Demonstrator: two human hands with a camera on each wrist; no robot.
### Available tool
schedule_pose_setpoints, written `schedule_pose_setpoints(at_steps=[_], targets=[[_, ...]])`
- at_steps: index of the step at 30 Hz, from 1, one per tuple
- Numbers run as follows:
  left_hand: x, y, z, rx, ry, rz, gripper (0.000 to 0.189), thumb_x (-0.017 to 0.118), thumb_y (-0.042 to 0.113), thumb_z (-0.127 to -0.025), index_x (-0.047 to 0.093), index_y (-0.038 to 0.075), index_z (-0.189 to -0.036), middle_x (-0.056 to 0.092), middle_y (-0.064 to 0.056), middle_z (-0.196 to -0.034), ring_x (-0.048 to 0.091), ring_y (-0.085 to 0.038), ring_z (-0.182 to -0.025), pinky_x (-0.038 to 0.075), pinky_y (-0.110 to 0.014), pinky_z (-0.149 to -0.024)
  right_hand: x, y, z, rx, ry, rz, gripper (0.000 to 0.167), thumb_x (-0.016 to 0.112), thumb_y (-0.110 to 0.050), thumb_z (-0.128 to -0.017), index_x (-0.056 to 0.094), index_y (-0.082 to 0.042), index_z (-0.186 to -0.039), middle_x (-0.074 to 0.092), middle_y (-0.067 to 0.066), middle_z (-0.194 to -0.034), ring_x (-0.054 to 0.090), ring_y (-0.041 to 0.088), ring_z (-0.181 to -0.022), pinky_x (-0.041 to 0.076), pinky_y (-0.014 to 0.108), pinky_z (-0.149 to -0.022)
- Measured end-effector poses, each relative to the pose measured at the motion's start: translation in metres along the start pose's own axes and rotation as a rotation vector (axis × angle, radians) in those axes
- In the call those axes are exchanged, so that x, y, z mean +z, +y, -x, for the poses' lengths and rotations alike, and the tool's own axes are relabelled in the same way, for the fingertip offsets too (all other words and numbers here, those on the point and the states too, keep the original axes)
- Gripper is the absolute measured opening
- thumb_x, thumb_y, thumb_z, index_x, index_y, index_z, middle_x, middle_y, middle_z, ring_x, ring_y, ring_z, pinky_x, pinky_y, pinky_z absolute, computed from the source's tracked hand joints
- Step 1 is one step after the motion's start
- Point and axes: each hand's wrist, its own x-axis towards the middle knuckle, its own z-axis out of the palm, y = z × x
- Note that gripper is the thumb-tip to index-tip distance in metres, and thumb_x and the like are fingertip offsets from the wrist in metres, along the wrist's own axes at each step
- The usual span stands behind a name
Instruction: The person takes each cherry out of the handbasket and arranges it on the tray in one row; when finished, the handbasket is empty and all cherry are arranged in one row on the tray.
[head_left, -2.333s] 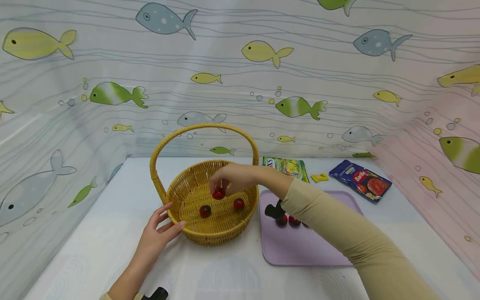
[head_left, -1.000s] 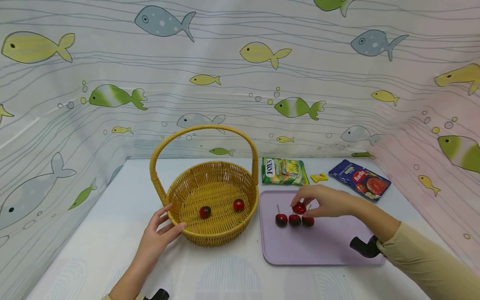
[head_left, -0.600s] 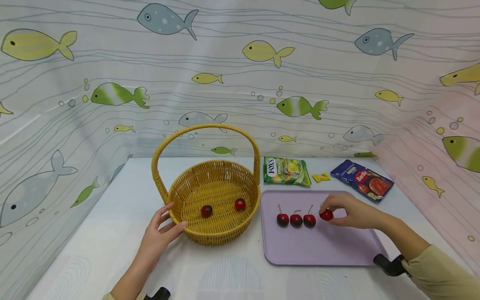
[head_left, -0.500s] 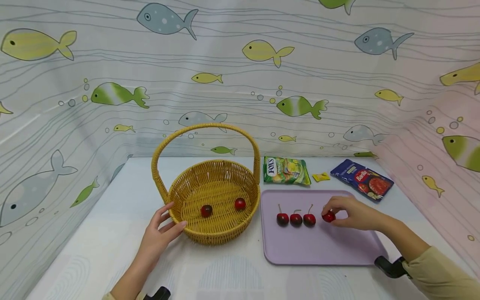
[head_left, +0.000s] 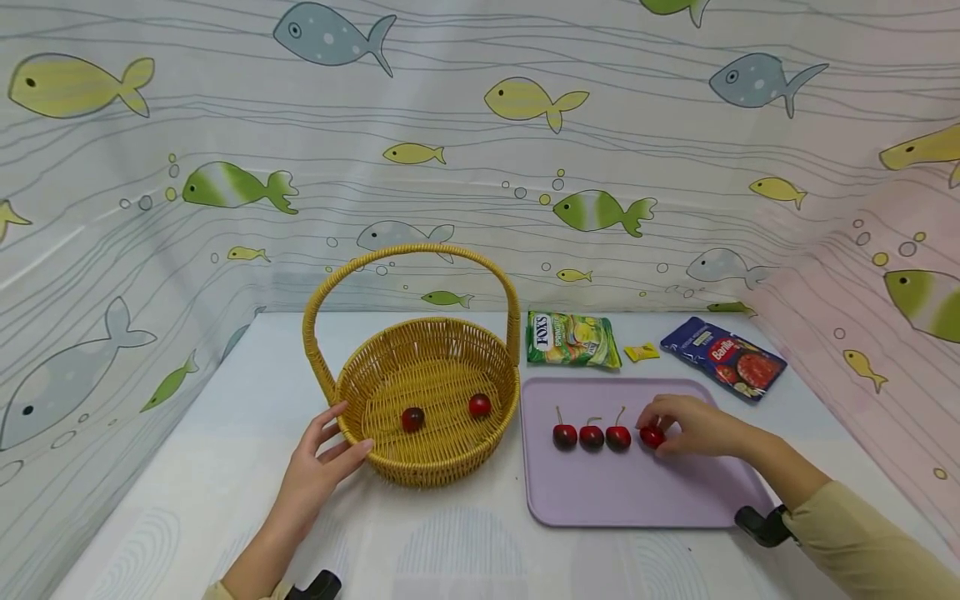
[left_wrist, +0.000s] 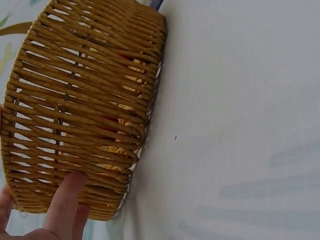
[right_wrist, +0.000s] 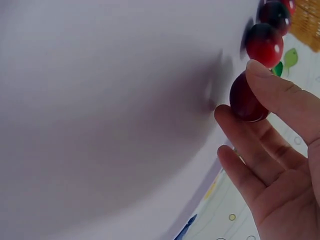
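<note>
In the head view my left hand (head_left: 318, 458) holds the near left rim of a yellow wicker basket (head_left: 427, 475), with fingers against its outer wall in the left wrist view. Inside the basket lie two dark red cherries, one left (head_left: 412, 419) and one right (head_left: 480, 406). My right hand (head_left: 693, 427) pinches a cherry (right_wrist: 245, 102) between thumb and fingers, low over a lilac tray (head_left: 637, 500); whether the fruit touches the tray I cannot tell. Just left of it, three stemmed cherries (head_left: 591, 438) stand in a row on the tray.
Behind the tray lie a green Fox's candy bag (head_left: 573, 340), a small yellow wrapped sweet (head_left: 641, 352) and a blue Barilla pouch (head_left: 723, 358). The basket's tall arched handle (head_left: 412, 248) rises above it. A fish-patterned sheet (head_left: 450, 125) encloses the white table.
My right hand left the basket for the tray, carrying a cherry past the row to its right end and lowering it there. My left hand stays at the basket.
</note>
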Motion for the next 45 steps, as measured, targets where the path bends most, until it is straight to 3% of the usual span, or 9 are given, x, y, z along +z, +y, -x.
schedule_pose_setpoints(at_steps=[9, 16, 23, 27, 31, 39, 45], targets=[[0.001, 0.0, 0.0, 0.001, 0.0, 0.006, 0.076, 0.069, 0.026, -0.085, 0.024, 0.018, -0.146, 0.021, -0.021, -0.144, 0.039, -0.035, -0.126, 0.049, -0.029, -0.085, 0.003, -0.004, -0.005, 0.017, 0.001, 0.02, 0.033, 0.081, -0.014, -0.07, 0.065, -0.01, -0.1, 0.06, -0.005, -0.094, 0.053, 0.013, -0.081, 0.049, 0.033, -0.072], [0.001, 0.001, 0.0, 0.005, -0.001, 0.005, 0.076, 0.069, 0.026, -0.086, 0.024, 0.017, -0.146, 0.021, -0.021, -0.144, 0.038, -0.036, -0.126, 0.049, -0.03, -0.085, 0.0, -0.005, -0.003, 0.025, -0.001, 0.006, 0.035, 0.081, -0.013, -0.071, 0.064, -0.01, -0.101, 0.061, -0.003, -0.097, 0.057, 0.014, -0.083, 0.051, 0.033, -0.074], [0.001, 0.001, 0.001, 0.003, 0.0, 0.004, 0.076, 0.069, 0.026, -0.086, 0.024, 0.017, -0.146, 0.021, -0.021, -0.144, 0.038, -0.036, -0.126, 0.049, -0.03, -0.086, -0.018, -0.015, -0.003, 0.019, 0.008, -0.008, 0.033, 0.077, -0.005, -0.073, 0.063, -0.005, -0.103, 0.063, 0.007, -0.101, 0.06, 0.025, -0.09, 0.052, 0.041, -0.076], [0.001, 0.001, 0.001, 0.002, 0.002, 0.002, 0.076, 0.069, 0.026, -0.086, 0.024, 0.017, -0.146, 0.021, -0.021, -0.144, 0.038, -0.036, -0.127, 0.048, -0.031, -0.087, -0.031, -0.031, -0.008, 0.008, 0.03, 0.023, 0.035, 0.077, -0.008, -0.074, 0.063, -0.006, -0.106, 0.063, 0.006, -0.103, 0.059, 0.024, -0.092, 0.053, 0.037, -0.076], [0.001, 0.001, 0.001, 0.002, 0.0, 0.002, 0.076, 0.069, 0.026, -0.086, 0.024, 0.017, -0.146, 0.021, -0.021, -0.144, 0.038, -0.035, -0.127, 0.048, -0.031, -0.087, -0.04, -0.046, -0.018, -0.035, 0.049, 0.054, 0.035, 0.079, -0.012, -0.074, 0.064, -0.012, -0.106, 0.062, -0.002, -0.102, 0.059, 0.022, -0.092, 0.052, 0.03, -0.075], [0.001, 0.002, 0.001, -0.008, -0.001, 0.014, 0.076, 0.069, 0.026, -0.086, 0.024, 0.017, -0.146, 0.021, -0.02, -0.145, 0.038, -0.035, -0.127, 0.048, -0.031, -0.087, -0.041, -0.073, -0.052, -0.11, 0.01, 0.112, 0.035, 0.078, -0.014, -0.075, 0.065, -0.017, -0.107, 0.061, -0.009, -0.102, 0.058, 0.016, -0.092, 0.049, 0.031, -0.078], [0.001, 0.002, 0.001, -0.008, -0.002, 0.017, 0.076, 0.069, 0.025, -0.086, 0.024, 0.017, -0.146, 0.02, -0.021, -0.145, 0.038, -0.036, -0.127, 0.048, -0.031, -0.087, -0.036, -0.091, -0.079, -0.183, -0.033, 0.068, 0.033, 0.076, -0.012, -0.078, 0.064, -0.015, -0.108, 0.06, -0.009, -0.101, 0.058, 0.021, -0.093, 0.05, 0.03, -0.079]])
